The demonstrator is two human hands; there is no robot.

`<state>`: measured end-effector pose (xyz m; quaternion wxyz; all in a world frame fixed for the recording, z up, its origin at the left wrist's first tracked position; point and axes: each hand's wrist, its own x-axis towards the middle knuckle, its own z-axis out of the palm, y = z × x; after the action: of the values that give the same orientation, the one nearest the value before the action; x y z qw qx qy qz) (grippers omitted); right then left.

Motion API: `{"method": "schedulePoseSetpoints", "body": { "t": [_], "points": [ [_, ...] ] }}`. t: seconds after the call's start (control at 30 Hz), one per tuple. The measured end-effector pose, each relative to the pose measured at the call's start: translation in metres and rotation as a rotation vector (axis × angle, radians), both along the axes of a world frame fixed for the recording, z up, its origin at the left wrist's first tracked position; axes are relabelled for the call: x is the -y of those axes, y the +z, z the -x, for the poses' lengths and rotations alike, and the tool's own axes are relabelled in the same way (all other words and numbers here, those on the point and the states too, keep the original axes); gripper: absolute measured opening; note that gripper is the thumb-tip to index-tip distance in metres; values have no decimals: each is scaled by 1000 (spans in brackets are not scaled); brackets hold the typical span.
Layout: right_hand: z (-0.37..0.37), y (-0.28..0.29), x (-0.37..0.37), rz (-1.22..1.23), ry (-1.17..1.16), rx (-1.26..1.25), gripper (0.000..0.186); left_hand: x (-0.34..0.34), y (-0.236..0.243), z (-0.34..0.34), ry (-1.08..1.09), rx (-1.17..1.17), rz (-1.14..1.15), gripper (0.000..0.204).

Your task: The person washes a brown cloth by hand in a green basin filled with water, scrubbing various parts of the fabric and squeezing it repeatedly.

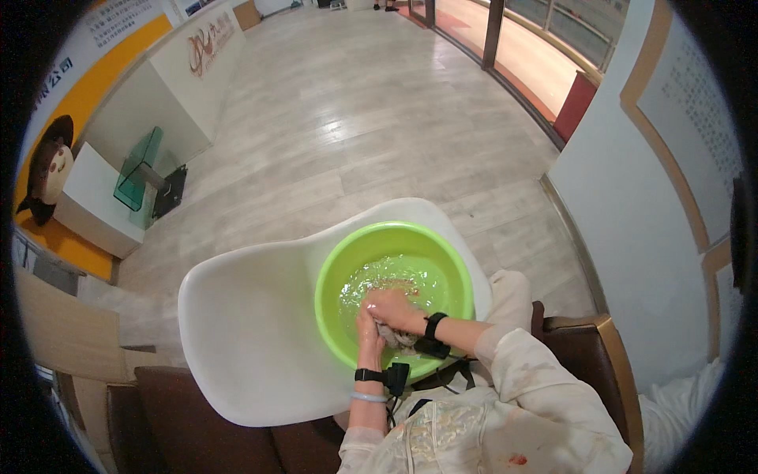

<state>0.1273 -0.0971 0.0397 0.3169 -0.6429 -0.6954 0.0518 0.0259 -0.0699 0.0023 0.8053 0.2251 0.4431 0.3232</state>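
A bright green plastic basin (332, 265) with rippling water (410, 276) sits on a white moulded chair (245, 332). Within it, my right hand (393, 306) is curled over my left hand (366, 329), both closed on a bunched pale, greyish wet cloth (399, 340). Much of the cloth is hidden beneath my hands and wrist. Black straps with small devices circle both wrists. My light, stained clothing (505, 430) shows below the basin.
Brown padded seating (189, 423) is under me and at both sides. Ahead lies a wooden-look floor (339, 118). A glass stand (138, 170) and white counter (99, 189) are at left. A pale wall (616, 213) and glazed doorway (489, 39) are at right.
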Motion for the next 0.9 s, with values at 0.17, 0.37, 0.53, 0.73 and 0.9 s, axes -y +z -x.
{"method": "schedulePoseSetpoints", "body": {
  "t": [0.17,0.37,0.53,0.73,0.9],
  "points": [
    [-62,-10,-37,118,-319,-154,17,-6,-1,6,61,-477,-326,55],
    [-49,-9,-15,387,-77,-10,21,-5,8,4,-21,-1002,-691,51],
    [-49,-10,-29,345,-423,-28,21,-9,11,11,-48,-848,-490,41],
    [-44,-2,-27,378,-288,112,36,-3,-11,10,53,-670,-507,43],
    [-25,-6,-19,272,-289,-57,16,-12,-51,8,126,-453,-283,37]
  ]
}}
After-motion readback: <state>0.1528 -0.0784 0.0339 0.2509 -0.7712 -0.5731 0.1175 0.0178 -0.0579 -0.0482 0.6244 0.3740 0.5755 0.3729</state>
